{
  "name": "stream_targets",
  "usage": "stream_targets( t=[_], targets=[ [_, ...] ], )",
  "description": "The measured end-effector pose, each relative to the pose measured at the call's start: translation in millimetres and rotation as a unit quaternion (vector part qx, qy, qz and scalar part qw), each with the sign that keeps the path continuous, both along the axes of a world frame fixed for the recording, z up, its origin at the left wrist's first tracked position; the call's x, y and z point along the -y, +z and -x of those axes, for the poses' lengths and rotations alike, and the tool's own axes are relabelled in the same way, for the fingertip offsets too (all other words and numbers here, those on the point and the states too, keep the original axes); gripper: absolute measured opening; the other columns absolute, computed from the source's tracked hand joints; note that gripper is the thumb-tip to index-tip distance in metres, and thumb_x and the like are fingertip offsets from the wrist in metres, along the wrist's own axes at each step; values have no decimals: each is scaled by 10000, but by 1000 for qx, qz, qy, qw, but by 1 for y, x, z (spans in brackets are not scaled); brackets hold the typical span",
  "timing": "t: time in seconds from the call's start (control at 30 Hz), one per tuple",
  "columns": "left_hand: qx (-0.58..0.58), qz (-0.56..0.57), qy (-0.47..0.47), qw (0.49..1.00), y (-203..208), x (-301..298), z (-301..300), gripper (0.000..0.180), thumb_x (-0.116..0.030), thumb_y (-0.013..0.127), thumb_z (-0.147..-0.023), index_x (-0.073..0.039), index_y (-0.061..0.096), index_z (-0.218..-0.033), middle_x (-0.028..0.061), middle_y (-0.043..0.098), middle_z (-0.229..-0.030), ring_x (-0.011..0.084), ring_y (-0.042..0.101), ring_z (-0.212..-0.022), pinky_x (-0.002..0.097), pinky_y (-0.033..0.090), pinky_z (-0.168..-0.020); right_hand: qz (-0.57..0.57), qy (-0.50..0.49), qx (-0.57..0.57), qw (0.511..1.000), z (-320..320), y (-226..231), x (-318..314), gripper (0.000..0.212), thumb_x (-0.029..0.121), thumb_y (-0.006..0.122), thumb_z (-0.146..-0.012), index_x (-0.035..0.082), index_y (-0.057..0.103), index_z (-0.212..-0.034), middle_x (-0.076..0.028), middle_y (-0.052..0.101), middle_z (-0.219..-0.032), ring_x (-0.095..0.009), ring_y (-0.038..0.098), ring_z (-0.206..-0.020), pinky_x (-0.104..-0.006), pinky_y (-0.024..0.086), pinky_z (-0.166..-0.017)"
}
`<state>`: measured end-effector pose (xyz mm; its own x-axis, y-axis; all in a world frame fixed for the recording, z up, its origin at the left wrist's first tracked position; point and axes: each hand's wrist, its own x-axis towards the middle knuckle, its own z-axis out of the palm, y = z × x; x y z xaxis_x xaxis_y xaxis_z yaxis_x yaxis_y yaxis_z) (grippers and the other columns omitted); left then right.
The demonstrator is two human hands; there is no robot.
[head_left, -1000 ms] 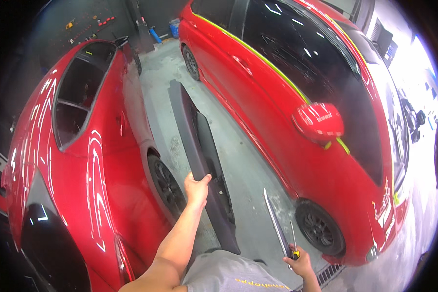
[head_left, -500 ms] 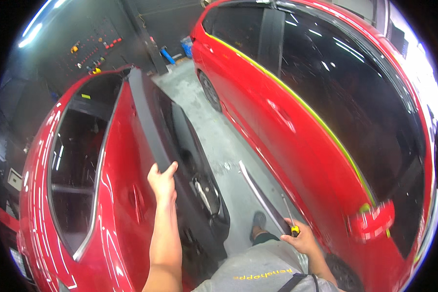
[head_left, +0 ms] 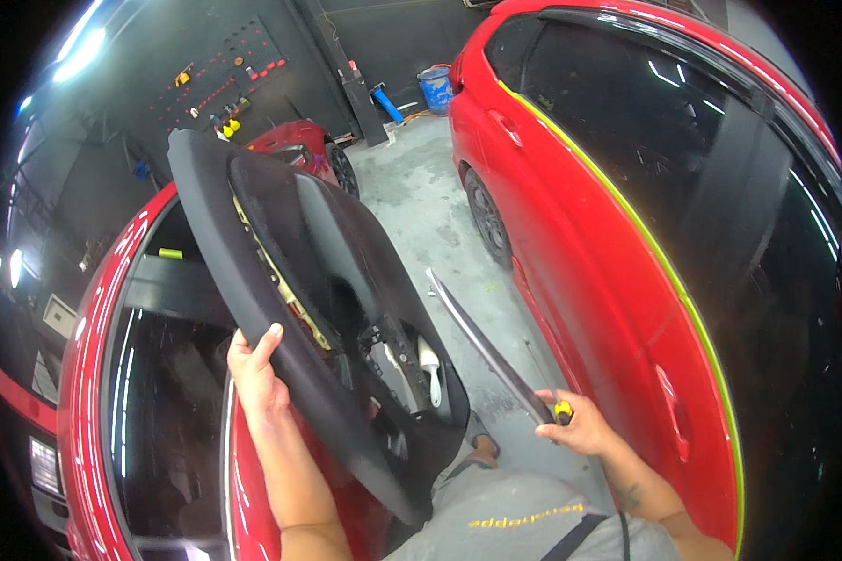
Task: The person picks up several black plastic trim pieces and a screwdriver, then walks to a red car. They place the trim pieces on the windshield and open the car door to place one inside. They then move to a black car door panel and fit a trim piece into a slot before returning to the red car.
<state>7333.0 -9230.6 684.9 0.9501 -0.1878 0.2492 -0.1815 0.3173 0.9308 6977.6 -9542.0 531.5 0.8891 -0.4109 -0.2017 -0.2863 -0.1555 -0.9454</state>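
My left hand (head_left: 258,379) grips the padded upper edge of a black car door trim panel (head_left: 337,234), thumb on top. The panel stands tilted beside the red car on the left and covers part of its side. In the panel's lower opening lies a white-handled tool (head_left: 430,369), perhaps a brush. Closed in my right hand (head_left: 582,426) are a long, narrow dark trim strip (head_left: 486,351) and a screwdriver (head_left: 563,411) with a yellow and black handle. The strip points forward over the floor; the screwdriver's thin shaft shows beside it.
A second red car (head_left: 571,262) stands close on the right, yellow-green tape (head_left: 627,241) along its window line. Grey floor (head_left: 412,224) runs between the cars. At the back are a blue bucket (head_left: 436,91), a blue cylinder (head_left: 387,105) and a wall tool board (head_left: 220,84).
The door panel has shifted left and tilted, away from the car door's edge, with my left hand still on it. My right hand keeps the strip and screwdriver. The view has turned.
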Motion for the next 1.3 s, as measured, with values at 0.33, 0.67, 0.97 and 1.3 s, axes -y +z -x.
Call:
stream_targets(
  t=[0.33, 0.67, 0.97, 1.3],
  targets=[
    [36, -9, 9, 999, 44, 162, -236, 289, 90, 751, -841, 0, 691, -1109, 80, 754, -1040, 161, 704, -888, 316, 555, -858, -47, -52, -2, 998, -221, 31, 92, 691, 245, 905, -824, 2, 611, -1401, -124, 701, -1294, -184, 652, -1160, -338, 504, -1022],
    [76, -107, 46, 990, 84, 321, -550, 216, 102, 758, -827, 1, 667, -995, 59, 732, -935, 121, 672, -797, 278, 539, -775, -86, -26, 32, 995, -545, 96, 269, 707, 259, 881, -858, -9, 575, -1436, -143, 695, -1298, -146, 678, -882, -306, 559, -792],
    [45, -183, 36, 981, 139, 439, -780, 200, 77, 789, -798, -11, 683, -943, 38, 723, -882, 107, 657, -746, 269, 523, -709, -80, -14, 36, 996, -817, 155, 394, 702, 262, 856, -889, -9, 549, -1459, -163, 679, -1332, -83, 604, -696, -272, 535, -606],
    [40, -308, -29, 950, 181, 700, -1066, 172, -28, 814, -811, 7, 656, -869, 47, 708, -821, 107, 629, -725, 288, 504, -701, -177, -161, 73, 968, -1091, 247, 582, 623, 180, 847, -895, -19, 562, -1412, -126, 705, -1260, -75, 635, -731, -235, 540, -576]
  ],
)
